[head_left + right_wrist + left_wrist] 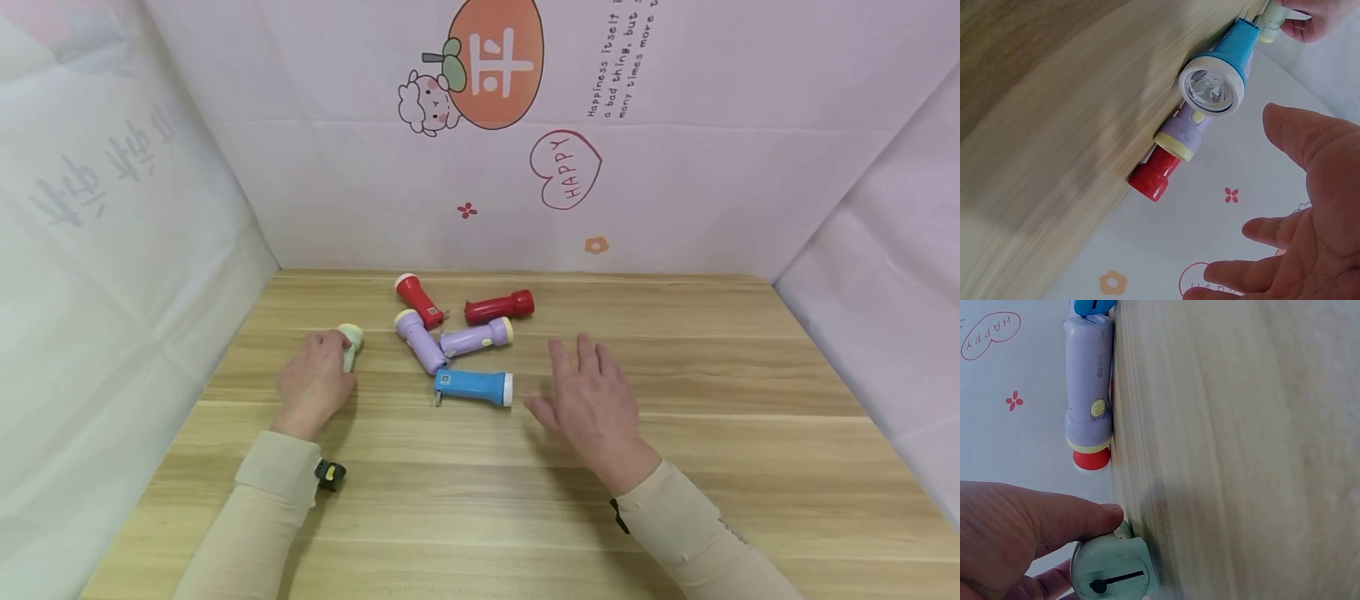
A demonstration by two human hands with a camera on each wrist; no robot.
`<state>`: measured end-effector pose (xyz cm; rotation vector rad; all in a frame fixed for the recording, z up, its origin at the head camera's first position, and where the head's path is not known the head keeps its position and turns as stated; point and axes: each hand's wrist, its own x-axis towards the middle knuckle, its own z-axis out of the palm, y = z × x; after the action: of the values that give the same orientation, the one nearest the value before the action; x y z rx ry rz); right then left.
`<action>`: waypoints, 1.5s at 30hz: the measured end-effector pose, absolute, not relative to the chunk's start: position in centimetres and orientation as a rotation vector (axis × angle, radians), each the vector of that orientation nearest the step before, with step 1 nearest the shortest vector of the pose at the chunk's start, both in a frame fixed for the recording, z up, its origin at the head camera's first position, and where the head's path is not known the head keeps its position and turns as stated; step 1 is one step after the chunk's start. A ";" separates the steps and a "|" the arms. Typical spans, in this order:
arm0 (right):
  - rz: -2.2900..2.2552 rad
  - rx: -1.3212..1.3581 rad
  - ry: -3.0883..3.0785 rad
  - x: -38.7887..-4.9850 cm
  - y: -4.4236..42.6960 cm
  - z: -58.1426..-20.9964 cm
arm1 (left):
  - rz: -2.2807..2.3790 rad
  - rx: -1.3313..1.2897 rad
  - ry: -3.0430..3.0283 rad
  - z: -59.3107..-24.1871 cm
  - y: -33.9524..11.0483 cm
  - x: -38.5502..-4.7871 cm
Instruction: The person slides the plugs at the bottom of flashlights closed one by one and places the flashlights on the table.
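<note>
My left hand [317, 379] grips a pale green flashlight [350, 343] at the left of the table; its slotted tail end faces the left wrist camera, with the thumb along its side. My right hand [596, 408] hovers with fingers spread, holding nothing. Nearest to it lies a blue flashlight [472, 387] with a white rim, its lens pointing right. Behind that are two purple flashlights [423, 343] with yellow rims, one slanted, the other [474, 338] nearly level. Farther back lie a red flashlight [420, 302] with a white rim and an all-red one [499, 307].
The wooden table [420, 517] meets a white printed cloth [345, 192] along its back edge. More white cloth hangs at the left and right sides. Small metal prongs stick out from the tails of the blue flashlight and the white-rimmed red one.
</note>
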<state>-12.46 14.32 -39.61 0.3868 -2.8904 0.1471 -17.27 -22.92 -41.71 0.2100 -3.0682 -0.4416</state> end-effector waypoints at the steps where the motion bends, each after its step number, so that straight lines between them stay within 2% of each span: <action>1: 0.154 0.378 -2.902 -12.4 14.4 -39.6 | -0.439 0.208 -3.067 -41.7 -23.0 -17.3; 32: 0.128 0.352 -2.935 -12.2 14.6 -39.7 | -0.433 0.189 -3.056 -42.0 -23.3 -17.2; 45: 0.122 0.364 -2.914 -12.3 14.6 -39.7 | -0.441 0.272 -3.104 -41.8 -23.4 -17.2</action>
<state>-12.27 14.58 -39.73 0.3637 -2.9139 0.1223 -17.19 -23.45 -41.85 0.2721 -3.1036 -0.4405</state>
